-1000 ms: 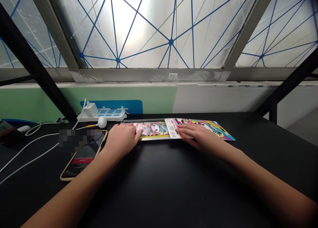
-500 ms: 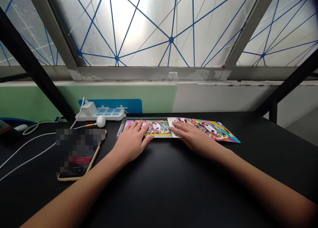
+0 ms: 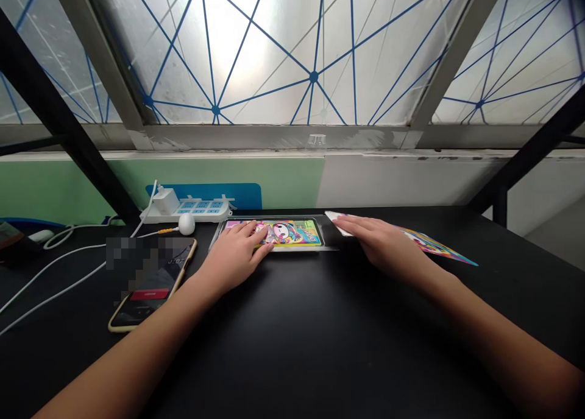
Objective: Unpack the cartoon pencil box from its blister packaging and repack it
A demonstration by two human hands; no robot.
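Observation:
My left hand (image 3: 232, 254) rests with fingers spread on the left part of a flat, colourful box (image 3: 299, 234) printed with a cartoon face. That box lies within a clear plastic sleeve or tray (image 3: 328, 243) on the desk. To its right, my right hand (image 3: 388, 243) grips the left part of a colourful printed card (image 3: 441, 247) with a white end. The card is tilted, so its print shows at a steep angle, and my hand covers its middle. My right thumb is hidden.
A phone (image 3: 153, 297) lies on the black desk (image 3: 301, 346) left of my left forearm. Behind it stand a white power strip (image 3: 203, 211) with a plugged-in charger (image 3: 166, 201) and a white round object (image 3: 186, 223) on a cable. Black slanted posts (image 3: 516, 154) flank the desk.
My right hand has moved right with the card, sliding it off the box's right end and tilting it. The box's right end now shows. My left hand has shifted slightly left.

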